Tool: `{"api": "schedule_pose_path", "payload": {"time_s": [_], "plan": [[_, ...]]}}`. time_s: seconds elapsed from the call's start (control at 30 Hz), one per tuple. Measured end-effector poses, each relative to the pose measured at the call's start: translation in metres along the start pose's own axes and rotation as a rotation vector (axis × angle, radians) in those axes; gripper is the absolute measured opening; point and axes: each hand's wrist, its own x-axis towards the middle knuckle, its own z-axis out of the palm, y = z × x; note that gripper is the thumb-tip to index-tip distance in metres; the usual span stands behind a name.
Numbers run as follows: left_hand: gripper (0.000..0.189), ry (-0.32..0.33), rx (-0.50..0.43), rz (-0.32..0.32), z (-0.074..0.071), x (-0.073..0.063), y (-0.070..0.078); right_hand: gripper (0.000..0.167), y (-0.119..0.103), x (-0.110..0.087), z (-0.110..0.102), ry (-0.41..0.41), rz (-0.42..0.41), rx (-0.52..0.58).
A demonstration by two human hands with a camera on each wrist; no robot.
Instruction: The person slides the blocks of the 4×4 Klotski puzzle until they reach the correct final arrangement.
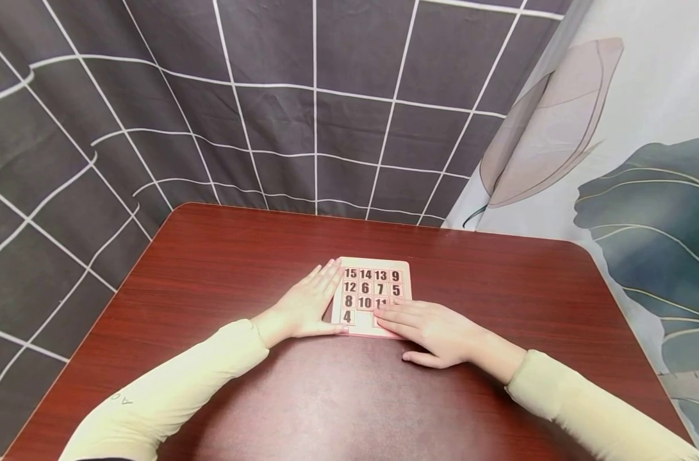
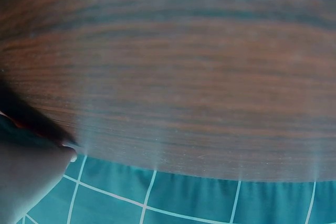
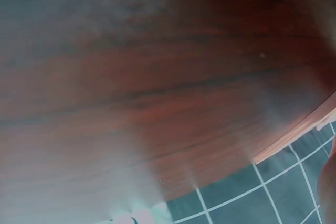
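Observation:
A pale number slide puzzle (image 1: 365, 288) lies flat on the table in the head view, black numerals on its red-edged square tiles. Its top row reads 15, 14, 13, 9. A blank space shows in the bottom row, right of tile 4. Along the puzzle's left edge rests my left hand (image 1: 303, 306), fingers straight, the thumb at the lower left corner. My right hand (image 1: 435, 330) lays its straight fingers over the lower right tiles, hiding several of them; its thumb is spread toward the table. Only a blurred bit of each hand enters the wrist views.
The dark red wood-grain table (image 1: 239, 243) extends around the puzzle, with rounded far corners. A grey curtain with white grid lines (image 1: 280, 115) hangs behind it and at left. On the right hangs a white cloth with large leaf prints (image 1: 632, 166).

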Motion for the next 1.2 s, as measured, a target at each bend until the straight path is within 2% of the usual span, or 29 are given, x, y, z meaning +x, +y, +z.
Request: {"api": "schedule_pose_path", "payload": {"time_s": [0.4,0.67,0.87,1.1,1.2], "plan": [[0.116,-0.008,-0.013,-0.003,-0.004,-0.001,0.002,0.072,-0.001,0.025,0.006,0.000,-0.028,0.016],[0.117,-0.004,0.001,0.001,-0.006,-0.002,0.003,0.073,-0.004,0.027,0.003,-0.028,0.003,0.023],[0.117,0.004,0.006,0.009,-0.004,-0.001,0.002,0.073,-0.003,0.014,-0.004,0.005,0.013,0.017],[0.118,-0.001,0.002,0.006,-0.001,0.000,0.001,0.070,-0.003,-0.017,-0.009,0.037,0.073,0.036],[0.119,-0.007,0.003,0.002,-0.001,0.000,0.001,0.067,-0.004,-0.028,-0.009,0.044,0.072,0.028]]}}
